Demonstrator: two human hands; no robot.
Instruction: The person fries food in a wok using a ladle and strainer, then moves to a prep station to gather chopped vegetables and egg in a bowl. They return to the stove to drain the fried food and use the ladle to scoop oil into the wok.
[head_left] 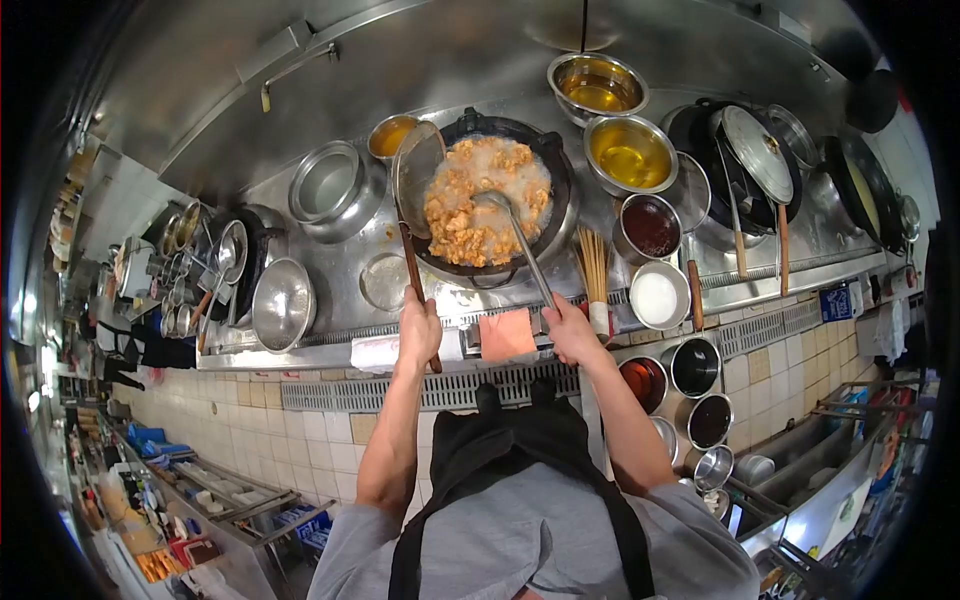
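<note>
One head camera — high, looking steeply down, fisheye-wide, near the wok point(490, 200).

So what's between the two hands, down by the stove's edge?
In the head view, a pinkish-orange cloth lies on the stove's front edge between the left hand and the right hand.

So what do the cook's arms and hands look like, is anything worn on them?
Both forearms are bare: no gloves, and no watch or bands that can be made out. The left hand and right hand are uncovered. The grey sleeves of a shirt end near the elbows, so they are short or pushed up. Black apron straps run over the shoulders, and the black apron front hangs below.
</note>
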